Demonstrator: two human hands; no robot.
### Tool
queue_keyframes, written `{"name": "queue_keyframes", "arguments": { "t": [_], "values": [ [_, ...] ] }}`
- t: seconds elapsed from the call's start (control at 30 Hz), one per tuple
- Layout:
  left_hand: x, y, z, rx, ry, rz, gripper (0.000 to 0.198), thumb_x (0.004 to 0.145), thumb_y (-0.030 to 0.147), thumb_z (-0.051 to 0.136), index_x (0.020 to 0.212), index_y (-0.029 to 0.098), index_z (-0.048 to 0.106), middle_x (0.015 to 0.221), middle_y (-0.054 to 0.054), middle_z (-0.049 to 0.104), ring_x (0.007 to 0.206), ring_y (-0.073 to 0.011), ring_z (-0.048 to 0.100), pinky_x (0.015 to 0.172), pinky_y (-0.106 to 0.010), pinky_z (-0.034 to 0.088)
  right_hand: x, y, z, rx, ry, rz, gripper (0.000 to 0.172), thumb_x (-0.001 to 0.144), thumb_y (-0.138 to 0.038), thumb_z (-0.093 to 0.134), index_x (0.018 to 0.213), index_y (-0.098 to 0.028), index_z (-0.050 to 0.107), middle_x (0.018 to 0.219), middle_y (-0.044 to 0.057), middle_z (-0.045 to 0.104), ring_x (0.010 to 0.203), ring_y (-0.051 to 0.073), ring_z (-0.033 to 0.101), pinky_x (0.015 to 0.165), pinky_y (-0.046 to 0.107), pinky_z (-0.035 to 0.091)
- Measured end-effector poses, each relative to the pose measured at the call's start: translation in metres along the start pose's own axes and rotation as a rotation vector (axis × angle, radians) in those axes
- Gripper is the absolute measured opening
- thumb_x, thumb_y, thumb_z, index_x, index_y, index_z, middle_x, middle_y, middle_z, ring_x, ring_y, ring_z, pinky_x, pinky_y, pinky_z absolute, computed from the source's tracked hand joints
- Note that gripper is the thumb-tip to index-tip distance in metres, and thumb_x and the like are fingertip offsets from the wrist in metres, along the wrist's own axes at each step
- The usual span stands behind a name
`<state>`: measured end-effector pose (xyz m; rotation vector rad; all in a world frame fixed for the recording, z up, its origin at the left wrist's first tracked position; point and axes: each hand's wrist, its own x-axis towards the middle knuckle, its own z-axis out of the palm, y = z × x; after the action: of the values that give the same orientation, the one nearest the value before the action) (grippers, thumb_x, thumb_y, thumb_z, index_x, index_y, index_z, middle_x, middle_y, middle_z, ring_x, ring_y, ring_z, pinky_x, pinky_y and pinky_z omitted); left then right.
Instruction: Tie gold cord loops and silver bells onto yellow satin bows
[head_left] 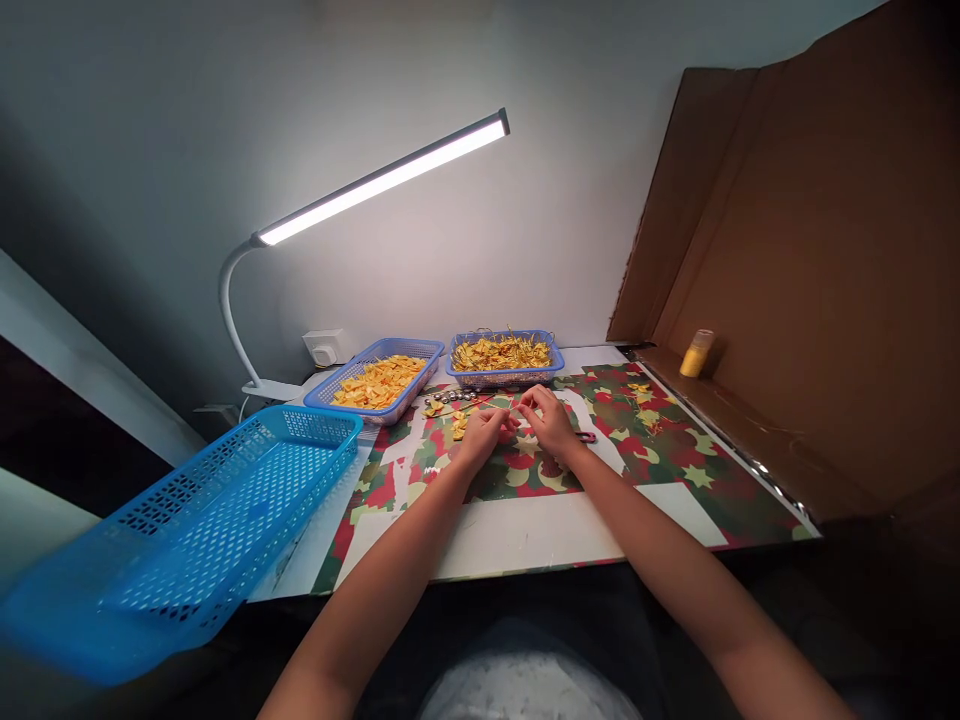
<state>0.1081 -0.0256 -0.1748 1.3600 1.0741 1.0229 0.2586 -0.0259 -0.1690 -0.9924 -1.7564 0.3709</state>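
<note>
My left hand [486,432] and my right hand [547,418] are close together over the middle of the table, fingertips nearly meeting. The fingers of both are pinched on a thin, pale string [513,406] that runs between them; its exact kind is too small to tell. Just left of my left hand lie several yellow ribbon bows [459,426]. Beyond them is a row of small silver bells [454,396]. A dark pink handle [586,437] sticks out beside my right wrist, its other end hidden.
Two blue-purple baskets, one with yellow ribbon pieces [382,382], one with tangled gold-corded pieces [502,353], stand at the back. A bright blue basket [255,505] overhangs the left edge. A lit lamp [386,178], yellow jar [696,355] and cardboard wall [810,260] surround the patterned tabletop [694,500].
</note>
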Motion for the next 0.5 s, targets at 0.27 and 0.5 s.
{"name": "queue_keyframes", "arguments": {
  "t": [0.27, 0.5],
  "values": [
    [0.0033, -0.0027, -0.0034, 0.044, 0.067, 0.010, 0.034, 0.090, 0.034, 0.058, 0.119, 0.015, 0.058, 0.120, -0.009, 0.060, 0.100, -0.0218, 0.061, 0.083, -0.041, 0.054, -0.0026, 0.0023, 0.0027, -0.053, 0.011, -0.029, 0.012, 0.085, -0.021, 0.051, 0.072, -0.022, 0.050, 0.077, 0.003, 0.055, 0.078, 0.021, 0.050, 0.074, 0.034, 0.040],
    [0.0071, -0.0084, -0.0075, 0.122, 0.075, 0.034, 0.033, 0.091, 0.035, 0.057, 0.117, 0.015, 0.058, 0.116, -0.009, 0.061, 0.098, -0.0216, 0.062, 0.082, -0.040, 0.054, -0.0041, 0.0025, 0.0050, -0.063, -0.004, -0.034, 0.011, 0.085, -0.022, 0.050, 0.074, -0.022, 0.051, 0.077, 0.003, 0.055, 0.076, 0.020, 0.051, 0.073, 0.034, 0.041]
  ]
}}
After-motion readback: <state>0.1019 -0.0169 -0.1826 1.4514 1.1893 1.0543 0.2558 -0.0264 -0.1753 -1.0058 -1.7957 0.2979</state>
